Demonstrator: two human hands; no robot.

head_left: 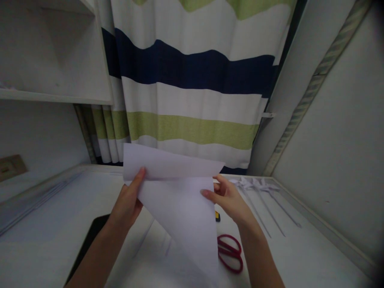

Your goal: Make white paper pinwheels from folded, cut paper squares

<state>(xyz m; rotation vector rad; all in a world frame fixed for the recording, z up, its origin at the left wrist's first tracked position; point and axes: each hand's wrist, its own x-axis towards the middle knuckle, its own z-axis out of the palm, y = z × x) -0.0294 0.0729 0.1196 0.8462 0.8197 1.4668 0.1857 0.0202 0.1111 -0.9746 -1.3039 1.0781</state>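
Observation:
A white sheet of paper (186,216) is held up above the table, with a folded band along its top and a lower part that tapers to a point. My left hand (129,202) pinches its left edge at the fold, thumb in front and fingers behind. At the right edge, my right hand (226,196) grips the paper, its thumb on the front face and other fingers partly behind it. Just below my right hand lie scissors with red handles (230,254); the paper hides their blades.
White paper flowers on thin stems (258,186) lie at the back right of the white table (312,256). A black flat object (87,244) is partly under my left forearm. A small yellow and black item (217,216) shows beside the paper. A striped curtain (192,68) hangs behind.

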